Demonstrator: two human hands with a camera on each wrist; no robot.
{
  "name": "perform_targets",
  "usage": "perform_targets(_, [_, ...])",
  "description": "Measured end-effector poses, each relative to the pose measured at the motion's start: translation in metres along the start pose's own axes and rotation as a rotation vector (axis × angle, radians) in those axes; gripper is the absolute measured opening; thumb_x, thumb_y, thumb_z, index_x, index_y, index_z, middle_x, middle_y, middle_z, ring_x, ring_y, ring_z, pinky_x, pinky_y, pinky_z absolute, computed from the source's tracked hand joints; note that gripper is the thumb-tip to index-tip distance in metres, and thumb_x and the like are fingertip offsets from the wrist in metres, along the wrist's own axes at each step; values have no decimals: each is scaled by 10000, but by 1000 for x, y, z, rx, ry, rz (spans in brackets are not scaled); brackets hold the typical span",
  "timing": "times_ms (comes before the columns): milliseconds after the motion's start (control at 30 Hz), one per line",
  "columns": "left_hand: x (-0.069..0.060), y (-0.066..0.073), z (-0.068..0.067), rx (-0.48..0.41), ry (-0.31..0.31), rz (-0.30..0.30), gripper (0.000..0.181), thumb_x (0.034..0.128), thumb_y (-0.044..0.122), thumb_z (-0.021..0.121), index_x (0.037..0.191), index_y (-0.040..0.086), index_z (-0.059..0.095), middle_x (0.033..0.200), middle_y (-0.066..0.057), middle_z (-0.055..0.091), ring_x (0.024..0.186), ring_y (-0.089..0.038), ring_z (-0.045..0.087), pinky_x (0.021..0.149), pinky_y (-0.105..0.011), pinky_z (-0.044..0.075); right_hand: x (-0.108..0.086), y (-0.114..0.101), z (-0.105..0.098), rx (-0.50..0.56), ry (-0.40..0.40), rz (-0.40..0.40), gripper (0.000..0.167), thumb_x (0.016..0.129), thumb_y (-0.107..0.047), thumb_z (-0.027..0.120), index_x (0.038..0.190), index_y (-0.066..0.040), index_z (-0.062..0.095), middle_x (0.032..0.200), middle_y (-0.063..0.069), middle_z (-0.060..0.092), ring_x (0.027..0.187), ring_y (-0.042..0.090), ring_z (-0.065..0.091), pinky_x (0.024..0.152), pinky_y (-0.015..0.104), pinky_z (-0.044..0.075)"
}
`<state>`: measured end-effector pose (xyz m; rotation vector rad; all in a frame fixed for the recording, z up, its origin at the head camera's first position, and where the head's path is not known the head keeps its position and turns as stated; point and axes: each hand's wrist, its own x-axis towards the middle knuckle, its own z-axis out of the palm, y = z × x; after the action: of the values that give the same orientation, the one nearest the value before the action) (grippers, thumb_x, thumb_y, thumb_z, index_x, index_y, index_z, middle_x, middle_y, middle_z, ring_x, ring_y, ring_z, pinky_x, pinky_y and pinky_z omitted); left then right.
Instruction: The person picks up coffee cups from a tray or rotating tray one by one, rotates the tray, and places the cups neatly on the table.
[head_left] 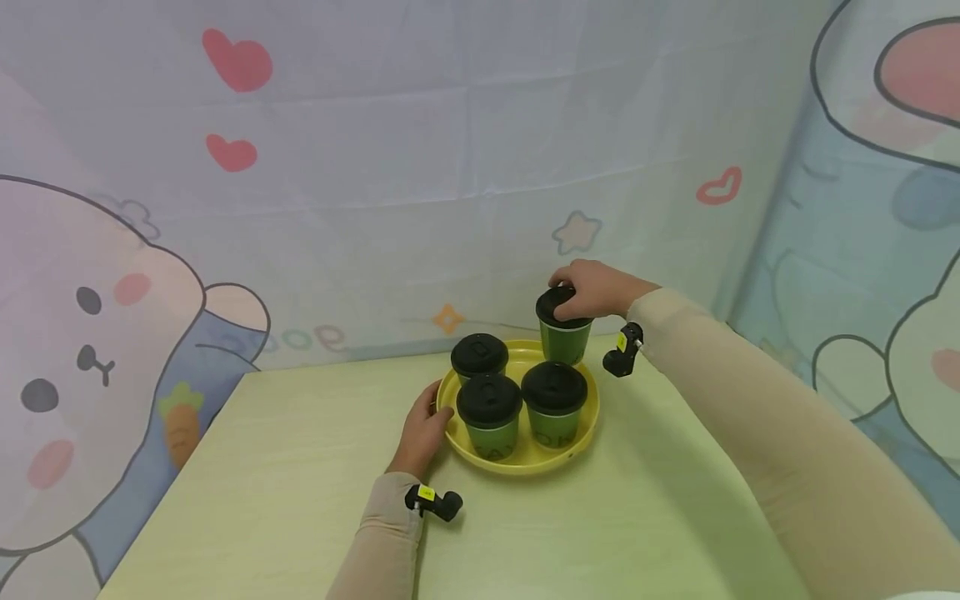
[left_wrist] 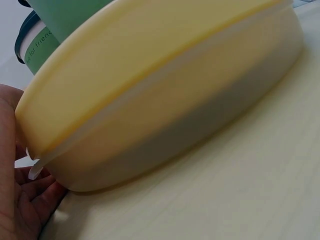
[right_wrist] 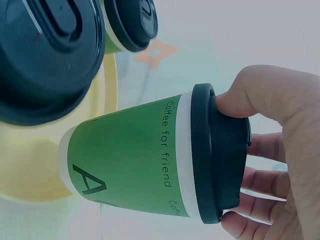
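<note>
At the far right edge of the round yellow tray [head_left: 534,463], my right hand [head_left: 597,288] holds a green paper coffee cup [head_left: 564,340] by its black lid. In the right wrist view, the thumb lies on one side of the lid [right_wrist: 220,155] and the fingers on the other. My left hand [head_left: 420,433] grips the tray's left rim, thumb above and fingers below. Three more green cups with black lids stand upright on the tray: one at the back left [head_left: 480,354], one at the front left [head_left: 491,417] and one at the front right [head_left: 555,404]. Whether the held cup's base touches the tray, I cannot tell.
The tray stands on a pale wooden table [head_left: 300,467] near its back edge. Behind it hangs a cloth [head_left: 390,208] printed with hearts and cartoon animals, and more cloth runs along the right side. Small black cameras sit on both wrists.
</note>
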<state>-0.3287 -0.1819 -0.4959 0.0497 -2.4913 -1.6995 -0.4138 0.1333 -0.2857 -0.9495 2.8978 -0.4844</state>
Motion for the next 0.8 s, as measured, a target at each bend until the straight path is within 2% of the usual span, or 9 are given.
perform_targets(433, [-1,1,1,-6,-2,12,594,973,182,537,1545,100,402,1498,-109,489,1265,-288,529,1069,-470,424,-28,30,-17,-26,24,66,572,861,-209,612,1378,29,561,1305,258,581,1162,406,572,961,549,483])
perform_targets(800, [-2,2,2,-5,-6,3,597,970,175,539,1546,100,402,1511,-110,479,1291,-294,517,1076,-475,418,-58,71,-24,-48,43,119,558,845,-200,640,1335,61,582,1220,270,631,1069,393,614,906,554,507])
